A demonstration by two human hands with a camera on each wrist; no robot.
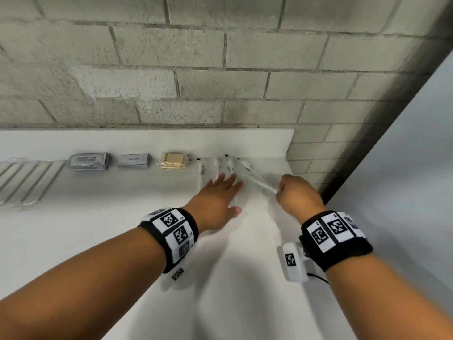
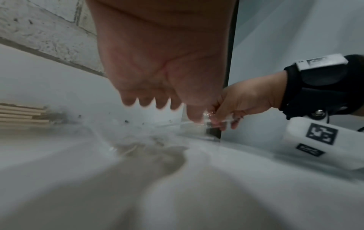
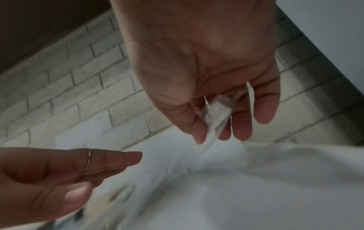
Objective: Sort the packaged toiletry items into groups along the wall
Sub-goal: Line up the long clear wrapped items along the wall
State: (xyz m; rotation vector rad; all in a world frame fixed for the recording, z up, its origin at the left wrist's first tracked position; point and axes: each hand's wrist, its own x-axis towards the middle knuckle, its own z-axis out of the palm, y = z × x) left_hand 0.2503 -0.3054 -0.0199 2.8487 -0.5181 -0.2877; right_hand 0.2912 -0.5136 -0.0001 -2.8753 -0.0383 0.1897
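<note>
A: Because the right hand (image 1: 297, 195) pinches one clear packet (image 1: 259, 183) by its near end, why is the left hand (image 1: 215, 200) flat?

B: I think it steadies the far-right packets (image 1: 220, 165) by the wall (image 1: 220, 69).

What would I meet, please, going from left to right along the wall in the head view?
Clear-wrapped long packets → grey shampoo sachets → smaller grey sachets → tan packets → clear-wrapped white sticks under the left hand → right hand pinching one wrapped stick.
</note>
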